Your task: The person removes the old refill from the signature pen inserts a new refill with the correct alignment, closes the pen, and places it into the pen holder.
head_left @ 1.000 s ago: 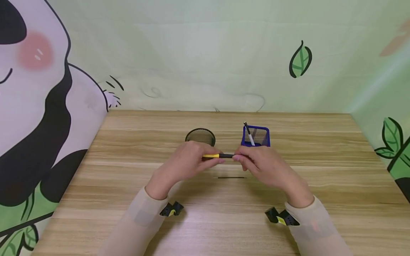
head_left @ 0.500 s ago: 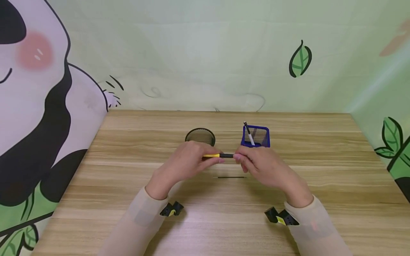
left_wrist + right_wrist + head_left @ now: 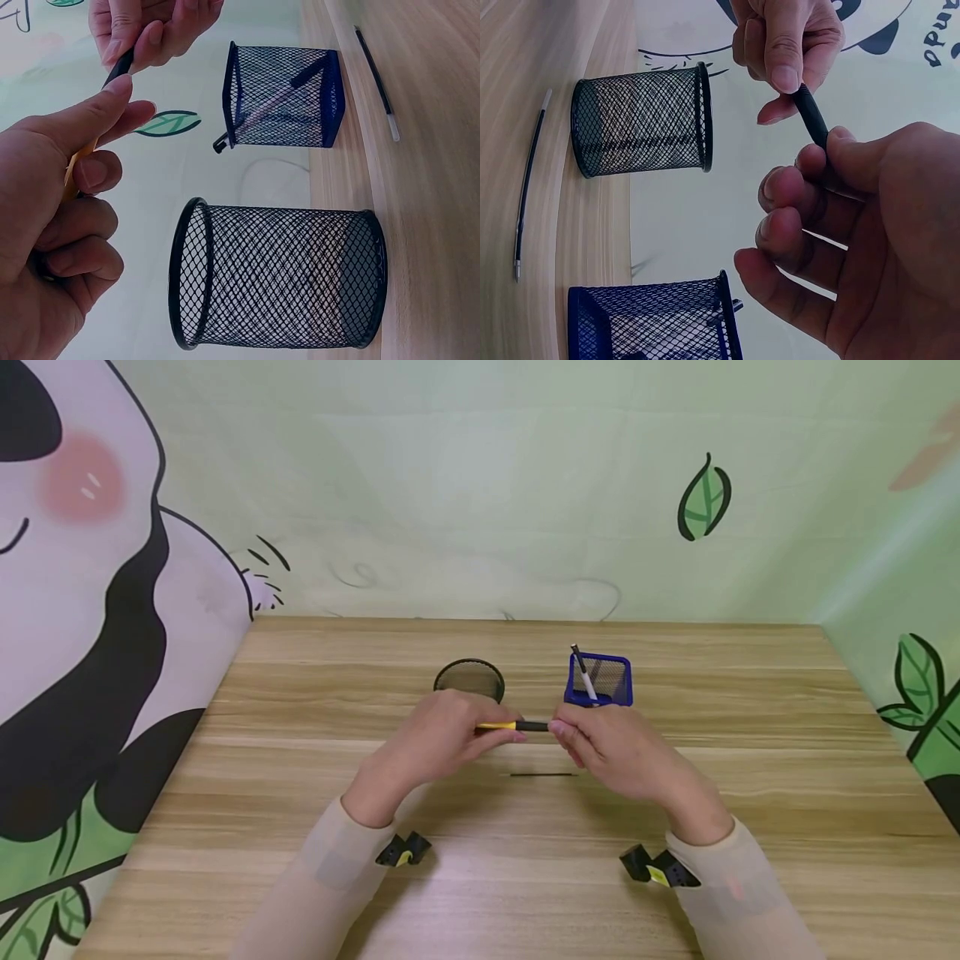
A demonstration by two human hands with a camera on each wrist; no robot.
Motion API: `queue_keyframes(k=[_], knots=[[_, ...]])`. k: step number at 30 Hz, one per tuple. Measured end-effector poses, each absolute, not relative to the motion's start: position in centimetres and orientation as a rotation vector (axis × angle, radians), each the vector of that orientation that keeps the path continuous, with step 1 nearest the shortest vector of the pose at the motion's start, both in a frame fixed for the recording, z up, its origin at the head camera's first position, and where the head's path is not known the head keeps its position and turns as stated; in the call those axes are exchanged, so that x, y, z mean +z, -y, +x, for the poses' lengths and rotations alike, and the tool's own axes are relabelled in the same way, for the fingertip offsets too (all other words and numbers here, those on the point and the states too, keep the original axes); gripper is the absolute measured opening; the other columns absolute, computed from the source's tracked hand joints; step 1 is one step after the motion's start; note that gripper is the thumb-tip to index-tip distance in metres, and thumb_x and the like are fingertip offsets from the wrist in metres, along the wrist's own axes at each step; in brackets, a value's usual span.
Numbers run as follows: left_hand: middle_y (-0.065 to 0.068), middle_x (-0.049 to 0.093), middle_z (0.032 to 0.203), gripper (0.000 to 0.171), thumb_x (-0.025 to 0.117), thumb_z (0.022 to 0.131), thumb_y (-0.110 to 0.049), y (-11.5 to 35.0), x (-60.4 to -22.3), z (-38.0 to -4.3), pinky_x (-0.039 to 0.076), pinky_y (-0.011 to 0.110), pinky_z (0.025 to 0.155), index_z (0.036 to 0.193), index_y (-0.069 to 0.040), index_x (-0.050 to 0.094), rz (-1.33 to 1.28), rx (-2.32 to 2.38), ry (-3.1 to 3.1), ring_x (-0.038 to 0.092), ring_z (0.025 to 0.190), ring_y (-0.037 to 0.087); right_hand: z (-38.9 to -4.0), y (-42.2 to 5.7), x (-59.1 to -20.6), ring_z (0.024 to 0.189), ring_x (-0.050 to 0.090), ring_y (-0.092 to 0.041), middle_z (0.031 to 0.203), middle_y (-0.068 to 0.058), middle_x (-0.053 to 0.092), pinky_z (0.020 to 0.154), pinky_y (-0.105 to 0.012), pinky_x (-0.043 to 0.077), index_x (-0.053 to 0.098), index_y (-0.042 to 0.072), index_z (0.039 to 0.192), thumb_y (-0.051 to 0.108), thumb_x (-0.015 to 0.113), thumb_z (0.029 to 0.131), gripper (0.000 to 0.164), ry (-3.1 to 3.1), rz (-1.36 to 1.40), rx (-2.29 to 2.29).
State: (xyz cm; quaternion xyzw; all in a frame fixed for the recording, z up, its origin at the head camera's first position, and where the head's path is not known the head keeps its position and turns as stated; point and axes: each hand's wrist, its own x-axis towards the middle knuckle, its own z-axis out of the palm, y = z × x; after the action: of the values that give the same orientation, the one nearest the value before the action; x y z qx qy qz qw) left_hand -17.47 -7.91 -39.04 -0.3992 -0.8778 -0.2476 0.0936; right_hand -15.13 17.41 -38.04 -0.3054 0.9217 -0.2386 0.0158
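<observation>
Both hands hold a yellow and black pen [image 3: 532,727] level above the table, one at each end. My left hand [image 3: 442,735] grips the yellow barrel, its fingers curled round it in the left wrist view. Thumb and forefinger of my right hand [image 3: 626,747] pinch the black end, while the other fingers of that hand are loosely bent in the right wrist view. Much of the pen is hidden inside the hands. Below it on the table lies a thin dark pen refill [image 3: 542,774], with a pale tip [image 3: 395,127] at one end.
Behind the left hand stands a round black mesh pen holder [image 3: 285,277]. A square blue mesh pen holder [image 3: 629,681] stands behind the right hand, with a black and white pen [image 3: 587,681] leaning in it. The wooden tabletop [image 3: 510,877] meets a printed wall covering [image 3: 450,485] at the back.
Very little differs. The right hand's fingers have shifted slightly at the black end of the pen; the left hand, refill and holders look the same.
</observation>
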Motion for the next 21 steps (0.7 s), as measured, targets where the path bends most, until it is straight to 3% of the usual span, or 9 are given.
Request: queue_keyframes(k=[6,15,21], knots=[[-0.010,0.075,0.084,0.019,0.071,0.099,-0.039,7.87,-38.99,-17.43,0.041,0.020,0.053,0.100,-0.023,0.083,-1.183,-0.746,2.614,0.050,0.058,0.001,-15.10,-17.47,-38.02,0.058,0.047,-0.004,0.063,0.015,0.048,0.061,-0.027,0.041,0.055,0.020,0.082,0.024,0.046,0.112,0.031,-2.856,-0.937,-0.769],[-0.011,0.076,0.090,0.020,0.070,0.099,-0.040,7.88,-38.96,-17.47,0.046,0.020,0.059,0.101,-0.023,0.081,-1.178,-0.789,2.646,0.054,0.064,0.001,-15.21,-17.85,-37.97,0.058,0.046,-0.004,0.065,0.013,0.049,0.061,-0.027,0.041,0.054,0.021,0.083,0.024,0.044,0.113,0.031,-2.826,-0.909,-0.821],[-0.014,0.071,0.082,0.019,0.071,0.098,-0.041,7.97,-38.88,-17.59,0.044,0.021,0.057,0.095,-0.024,0.080,-1.142,-0.792,2.678,0.052,0.062,0.003,-15.29,-18.17,-37.92,0.059,0.048,-0.005,0.065,0.014,0.051,0.062,-0.027,0.042,0.056,0.020,0.085,0.024,0.045,0.113,0.030,-2.835,-0.889,-0.829]])
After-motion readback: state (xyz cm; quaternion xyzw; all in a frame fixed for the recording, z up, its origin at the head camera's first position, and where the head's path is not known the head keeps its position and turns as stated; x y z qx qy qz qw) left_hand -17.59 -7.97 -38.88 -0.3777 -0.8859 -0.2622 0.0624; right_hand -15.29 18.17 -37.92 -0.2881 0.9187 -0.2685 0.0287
